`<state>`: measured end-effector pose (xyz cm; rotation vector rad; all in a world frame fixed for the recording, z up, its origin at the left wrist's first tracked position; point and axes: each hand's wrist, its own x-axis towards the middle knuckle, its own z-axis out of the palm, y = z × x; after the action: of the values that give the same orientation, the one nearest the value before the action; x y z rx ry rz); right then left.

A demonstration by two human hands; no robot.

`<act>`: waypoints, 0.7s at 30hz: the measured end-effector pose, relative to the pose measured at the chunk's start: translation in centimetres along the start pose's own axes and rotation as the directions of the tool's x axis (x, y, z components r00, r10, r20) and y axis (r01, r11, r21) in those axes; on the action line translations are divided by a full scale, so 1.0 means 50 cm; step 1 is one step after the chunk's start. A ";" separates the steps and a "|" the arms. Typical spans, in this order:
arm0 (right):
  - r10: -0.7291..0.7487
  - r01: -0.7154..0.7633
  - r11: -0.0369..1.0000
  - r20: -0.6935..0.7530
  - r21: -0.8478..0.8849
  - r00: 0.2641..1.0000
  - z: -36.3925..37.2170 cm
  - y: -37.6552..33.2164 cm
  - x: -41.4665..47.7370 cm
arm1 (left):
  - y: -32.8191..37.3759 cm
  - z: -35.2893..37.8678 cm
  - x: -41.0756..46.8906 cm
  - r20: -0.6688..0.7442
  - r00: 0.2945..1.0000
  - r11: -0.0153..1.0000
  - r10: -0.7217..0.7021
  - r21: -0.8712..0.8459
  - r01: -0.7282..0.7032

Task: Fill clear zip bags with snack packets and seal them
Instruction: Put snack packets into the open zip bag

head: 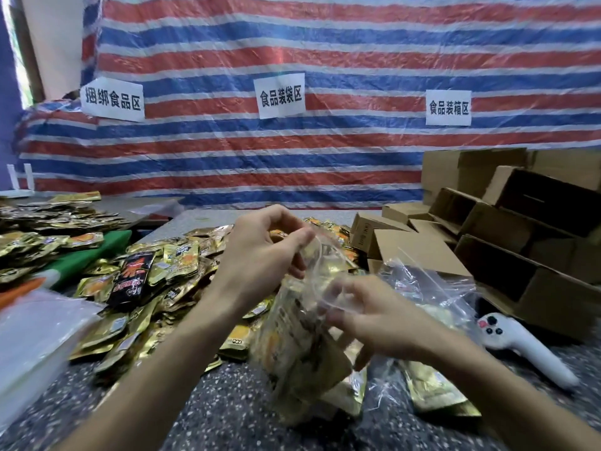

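While loose snack packets (156, 275) lie heaped at centre left on the speckled desk (227, 411), the left hand (260, 252) pinches the upper rim of the clear zip bag (302, 336). The bag is at frame centre, upright, stuffed with gold packets. The right hand (367, 314) grips the rim's lower side. A white controller (507, 340) and cardboard boxes (520, 229) are at right.

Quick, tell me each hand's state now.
Left hand: fingers pinch the top of the filled clear bag.
Right hand: fingers grip the same bag's top.
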<state>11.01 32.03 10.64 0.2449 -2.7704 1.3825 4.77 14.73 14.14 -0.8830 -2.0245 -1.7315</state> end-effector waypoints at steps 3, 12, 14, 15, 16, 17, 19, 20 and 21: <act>-0.030 0.032 0.999 -0.095 0.020 0.995 -0.054 -0.021 -0.013 | 0.017 -0.004 0.006 -0.037 0.999 0.994 -0.019 -0.112 0.015; 0.296 -0.318 0.924 -0.128 -0.212 0.947 -0.196 0.033 0.000 | -0.009 0.040 0.017 0.219 0.949 0.946 -0.227 -0.181 0.269; 0.382 -0.417 0.891 -0.200 -0.179 0.902 -0.181 0.069 0.011 | -0.039 0.078 0.016 0.275 0.901 0.905 -0.336 -0.172 0.389; 0.403 -0.443 0.890 -0.269 -0.106 0.875 -0.172 0.085 0.014 | -0.056 0.097 0.016 0.277 0.887 0.891 -0.369 -0.166 0.422; 0.405 -0.439 0.898 -0.338 -0.029 0.850 -0.164 0.097 0.016 | -0.073 0.116 0.017 0.266 0.883 0.886 -0.387 -0.160 0.436; 0.379 -0.415 0.910 -0.398 -0.005 0.836 -0.156 0.105 0.017 | -0.089 0.132 0.020 0.245 0.886 0.886 -0.394 -0.154 0.437; 0.202 -0.342 0.920 -0.519 -0.190 0.831 -0.135 0.110 0.018 | -0.113 0.155 0.030 0.196 0.898 0.892 -0.394 -0.152 0.425; 0.054 -0.275 0.910 -0.567 -0.312 0.822 -0.117 0.108 0.018 | -0.121 0.164 0.035 0.174 0.903 0.893 -0.393 -0.161 0.420; -0.096 -0.199 0.890 -0.593 -0.411 0.800 -0.095 0.104 0.018 | -0.127 0.173 0.040 0.153 0.906 0.891 -0.394 -0.177 0.418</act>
<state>9.13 38.76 9.47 -0.2568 -2.4393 0.6002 0.36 23.14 8.77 -0.6574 -2.2596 -2.1933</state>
